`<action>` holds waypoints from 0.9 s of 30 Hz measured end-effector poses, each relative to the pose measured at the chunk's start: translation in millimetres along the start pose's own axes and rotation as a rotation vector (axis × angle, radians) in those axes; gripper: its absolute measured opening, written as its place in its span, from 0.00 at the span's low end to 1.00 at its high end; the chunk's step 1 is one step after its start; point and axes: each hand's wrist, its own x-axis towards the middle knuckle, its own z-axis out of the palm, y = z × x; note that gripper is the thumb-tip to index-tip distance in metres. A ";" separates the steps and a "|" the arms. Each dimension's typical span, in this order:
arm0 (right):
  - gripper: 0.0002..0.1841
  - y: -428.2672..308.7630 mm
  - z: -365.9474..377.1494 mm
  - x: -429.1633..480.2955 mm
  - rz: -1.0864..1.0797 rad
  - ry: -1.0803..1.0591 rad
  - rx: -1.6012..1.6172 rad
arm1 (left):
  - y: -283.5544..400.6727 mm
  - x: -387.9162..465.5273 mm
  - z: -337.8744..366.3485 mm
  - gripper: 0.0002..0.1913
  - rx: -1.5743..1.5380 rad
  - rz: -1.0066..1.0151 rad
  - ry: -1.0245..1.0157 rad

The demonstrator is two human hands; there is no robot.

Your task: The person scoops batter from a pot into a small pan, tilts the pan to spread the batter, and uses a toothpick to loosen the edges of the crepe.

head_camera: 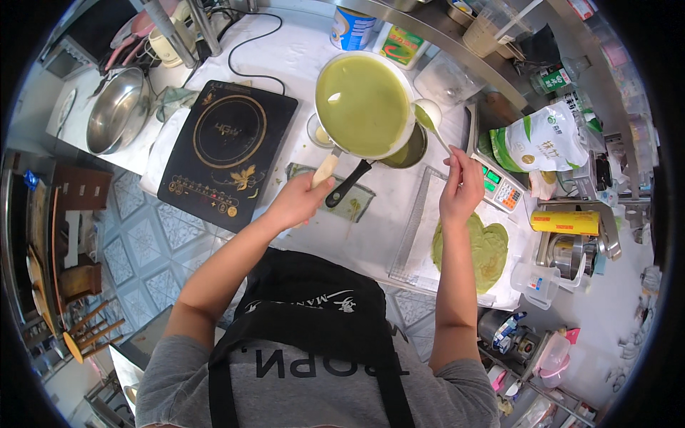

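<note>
My left hand [299, 200] grips the pale handle [325, 170] of a white-rimmed frying pan [364, 104]. Green batter covers the pan's whole bottom. Beneath it, partly hidden, is a metal pot [417, 147] holding green batter, its black handle [348, 184] pointing towards me. Between the fingers of my right hand [463, 182] is a spoon [428, 120] with green batter on its bowl, by the pan's right rim. A white rounded object [429, 111] shows behind the spoon. Below my right hand, several green crepes [489, 254] lie on white paper, partly covered by my forearm.
A black induction cooktop [225, 144] lies to the left, with a steel bowl [118, 112] beyond it. A stained green cloth [348, 206] is under the black handle. A digital scale [500, 187] and a white-and-green bag [540, 139] stand right. A metal shelf [471, 69] overhangs the back.
</note>
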 end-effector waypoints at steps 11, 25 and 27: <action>0.07 3.0 -11.0 6.2 0.013 0.069 -0.023 | 11.8 2.6 7.5 0.16 -0.491 -0.206 -0.271; 0.07 4.1 -9.5 -3.0 0.063 0.051 0.007 | 12.9 5.6 13.2 0.16 -0.416 -0.195 -0.235; 0.07 9.0 -4.5 -7.5 0.068 0.056 -0.003 | 12.0 6.9 12.8 0.17 -0.285 -0.151 -0.152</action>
